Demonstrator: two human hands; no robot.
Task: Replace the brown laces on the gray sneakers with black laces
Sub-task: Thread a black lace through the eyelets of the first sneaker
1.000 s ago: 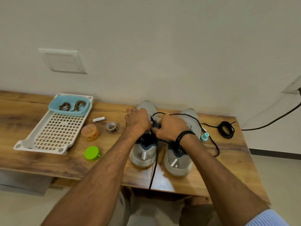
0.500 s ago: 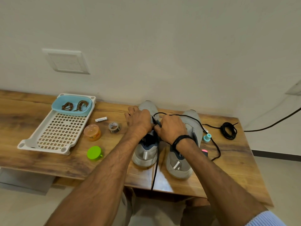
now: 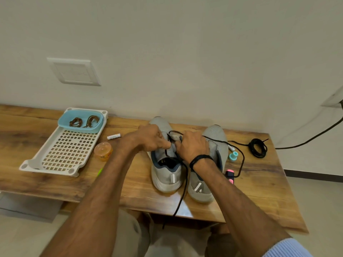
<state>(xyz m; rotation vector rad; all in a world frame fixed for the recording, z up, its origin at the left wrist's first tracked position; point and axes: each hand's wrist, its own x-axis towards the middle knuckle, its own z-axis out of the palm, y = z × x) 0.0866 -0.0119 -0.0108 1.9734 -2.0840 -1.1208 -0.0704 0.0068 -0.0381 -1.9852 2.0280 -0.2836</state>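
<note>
Two gray sneakers stand side by side on the wooden table, heels toward me: the left sneaker (image 3: 165,174) and the right sneaker (image 3: 216,138). My left hand (image 3: 148,139) and my right hand (image 3: 193,145) meet over the left sneaker's tongue, fingers curled on a black lace (image 3: 182,193). One end of that lace trails between the shoes and hangs over the table's front edge; the other runs off to the right. A second black lace (image 3: 258,147) lies coiled at the right. The brown laces (image 3: 83,121) lie in a blue bowl (image 3: 64,121).
A white perforated tray (image 3: 65,154) holds the blue bowl at the left. An orange jar (image 3: 103,151), a small white tube (image 3: 113,136), a teal spool (image 3: 233,156) and a pink-tipped object (image 3: 230,175) lie around the shoes. A black cable (image 3: 311,138) runs along the wall.
Both hands have shifted slightly on the left sneaker, fingertips now pinched closer together at the tongue. The camera view has dipped a little.
</note>
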